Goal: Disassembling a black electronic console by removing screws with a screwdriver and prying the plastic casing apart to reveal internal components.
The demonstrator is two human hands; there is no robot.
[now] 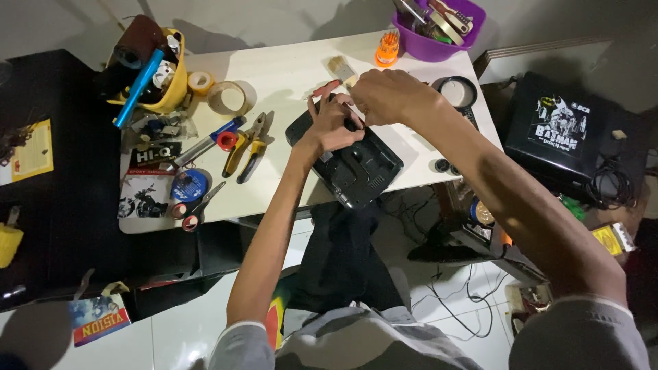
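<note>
Device: one black box-like device (356, 164) lies flat on the white table (288, 75), at its near edge, one corner overhanging.
Handling: it looks like a stiff plastic shell, probably fairly light and smooth; the side edges seem the safest place to hold.
Left hand (334, 125): rests on the far end of the device, fingers curled and pressing down.
Right hand (386, 94): meets the left over the same end, fingers pinched together; what they pinch is hidden.
Tools nearby: one pair of yellow-handled pliers (248, 147), one pair of scissors (199, 205), two tape rolls (227, 97).
Containers: one yellow bucket (175, 85), one purple bowl (439, 41), both holding tools.
</note>
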